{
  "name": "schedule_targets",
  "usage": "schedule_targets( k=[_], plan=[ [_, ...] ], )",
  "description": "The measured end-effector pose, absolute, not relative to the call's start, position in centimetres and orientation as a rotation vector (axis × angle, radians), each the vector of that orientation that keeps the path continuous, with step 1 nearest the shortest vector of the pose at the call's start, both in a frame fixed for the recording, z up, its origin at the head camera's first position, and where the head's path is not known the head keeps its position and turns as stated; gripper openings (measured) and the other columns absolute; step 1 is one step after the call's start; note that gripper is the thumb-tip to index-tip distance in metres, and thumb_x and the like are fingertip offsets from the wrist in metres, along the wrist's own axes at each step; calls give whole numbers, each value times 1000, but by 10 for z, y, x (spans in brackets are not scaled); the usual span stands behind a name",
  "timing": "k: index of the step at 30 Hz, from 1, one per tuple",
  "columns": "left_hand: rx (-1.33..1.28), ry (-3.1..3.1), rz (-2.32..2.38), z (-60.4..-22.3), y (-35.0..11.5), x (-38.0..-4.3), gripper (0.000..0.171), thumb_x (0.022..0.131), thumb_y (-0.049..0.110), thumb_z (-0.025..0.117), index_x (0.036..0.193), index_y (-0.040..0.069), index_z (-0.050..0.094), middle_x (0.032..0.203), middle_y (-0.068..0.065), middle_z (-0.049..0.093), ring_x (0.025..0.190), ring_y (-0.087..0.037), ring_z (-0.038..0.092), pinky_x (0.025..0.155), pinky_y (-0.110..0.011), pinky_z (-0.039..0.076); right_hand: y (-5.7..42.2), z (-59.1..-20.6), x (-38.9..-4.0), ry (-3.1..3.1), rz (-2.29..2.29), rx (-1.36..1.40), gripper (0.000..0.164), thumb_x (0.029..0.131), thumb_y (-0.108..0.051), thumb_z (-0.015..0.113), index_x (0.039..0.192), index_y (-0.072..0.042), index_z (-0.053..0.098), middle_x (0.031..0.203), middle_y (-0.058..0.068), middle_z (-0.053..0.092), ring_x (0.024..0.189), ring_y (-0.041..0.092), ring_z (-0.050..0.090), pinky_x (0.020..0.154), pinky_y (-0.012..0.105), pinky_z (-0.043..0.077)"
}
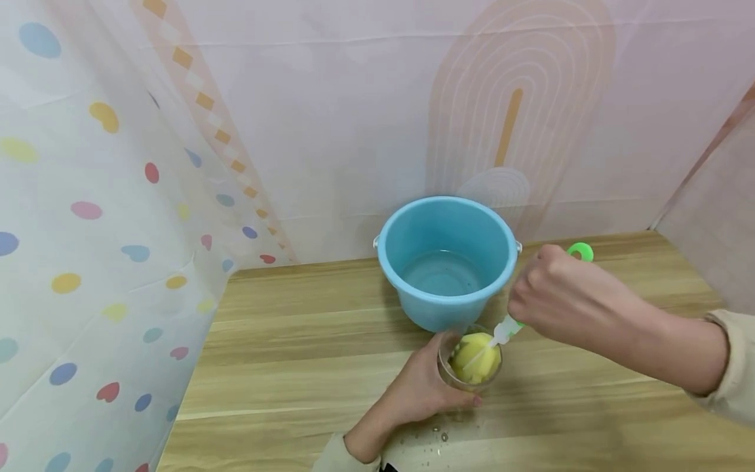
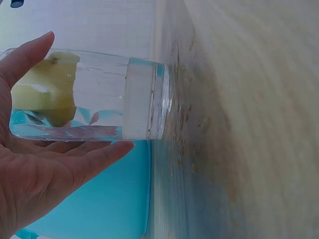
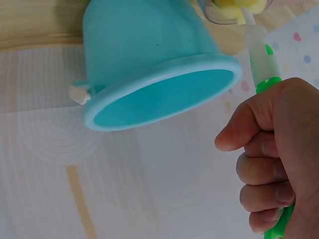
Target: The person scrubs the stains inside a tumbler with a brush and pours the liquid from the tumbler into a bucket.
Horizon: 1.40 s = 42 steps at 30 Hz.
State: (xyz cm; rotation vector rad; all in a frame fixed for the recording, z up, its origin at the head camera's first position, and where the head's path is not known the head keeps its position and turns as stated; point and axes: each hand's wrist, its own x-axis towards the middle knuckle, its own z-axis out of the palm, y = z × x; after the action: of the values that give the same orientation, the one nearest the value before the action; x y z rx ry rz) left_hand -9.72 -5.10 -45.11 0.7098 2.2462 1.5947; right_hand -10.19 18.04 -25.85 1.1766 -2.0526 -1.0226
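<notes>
My left hand (image 1: 421, 387) holds a clear glass cup (image 2: 99, 92) around its side, thumb on one side and fingers on the other. The cup's thick base is at the wet tabletop in the left wrist view. Inside the cup's upper part sits the yellow sponge head (image 1: 476, 359) of a cup brush. My right hand (image 1: 566, 288) grips the brush's green and white handle (image 3: 265, 62) in a fist, fingers curled round it. The handle slants from the cup up to the right, and its green ring end (image 1: 582, 252) sticks out past the fist.
A light blue bucket (image 1: 433, 308) with some water in it stands just behind the cup, near the back wall cloth. Water drops (image 1: 439, 432) lie on the wood-grain table (image 1: 283, 354) in front of the cup. A dotted cloth (image 1: 88, 262) hangs on the left.
</notes>
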Motion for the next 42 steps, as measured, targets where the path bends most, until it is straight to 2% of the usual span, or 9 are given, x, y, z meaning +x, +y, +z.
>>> schedule_targets(
  k=[3, 9, 14, 20, 25, 32, 42],
  plan=[
    [715, 2231, 1612, -451, -52, -98, 87, 70, 16, 99, 144, 17, 52, 135, 7, 60, 122, -10, 57, 107, -31, 47, 177, -256, -99, -2013, -1002, 1181, 44, 49, 10, 49, 57, -13, 11, 63, 1, 6, 63, 15, 12, 57, 21, 15],
    [724, 2222, 1626, -453, -53, -99, 86, 70, 15, 99, 143, 21, 53, 134, 10, 60, 121, -9, 58, 108, -31, 46, 170, -253, -97, -1951, -1023, 1161, 45, 54, 9, 55, 56, -9, 13, 55, 1, 14, 51, 12, 21, 54, 20, 17],
    [733, 2200, 1637, -452, -53, -99, 92, 71, 13, 98, 149, 19, 50, 137, 11, 59, 125, -9, 57, 111, -33, 44, 161, -249, -96, -1910, -1057, 1148, 48, 56, 9, 59, 55, -7, 14, 53, 2, 17, 50, 12, 25, 55, 21, 16],
    [706, 2207, 1616, -451, -53, -99, 100, 72, 15, 98, 155, 18, 43, 140, 10, 57, 127, -9, 56, 113, -33, 42, 153, -244, -104, -1923, -1100, 1107, 48, 53, 8, 63, 51, -6, 17, 47, 4, 23, 47, 14, 30, 56, 21, 16],
    [703, 2204, 1608, -451, -53, -99, 99, 72, 15, 98, 154, 19, 43, 139, 9, 58, 127, -9, 56, 113, -34, 42, 156, -243, -114, -1992, -1111, 1086, 48, 52, 10, 63, 47, -9, 19, 45, 5, 27, 45, 15, 33, 57, 21, 15],
    [713, 2199, 1614, -451, -53, -98, 102, 71, 15, 98, 156, 21, 41, 141, 8, 57, 128, -11, 55, 113, -36, 43, 167, -244, -123, -2031, -1119, 1101, 40, 53, 9, 57, 45, -4, 20, 40, 7, 35, 40, 22, 43, 54, 20, 18],
    [688, 2221, 1601, -451, -52, -98, 102, 70, 17, 99, 155, 21, 43, 144, 8, 55, 129, -11, 54, 112, -36, 43, 187, -244, -123, -2087, -1046, 1139, 38, 51, 7, 50, 49, -14, 19, 47, -1, 20, 43, 17, 33, 50, 20, 22]
  ],
)
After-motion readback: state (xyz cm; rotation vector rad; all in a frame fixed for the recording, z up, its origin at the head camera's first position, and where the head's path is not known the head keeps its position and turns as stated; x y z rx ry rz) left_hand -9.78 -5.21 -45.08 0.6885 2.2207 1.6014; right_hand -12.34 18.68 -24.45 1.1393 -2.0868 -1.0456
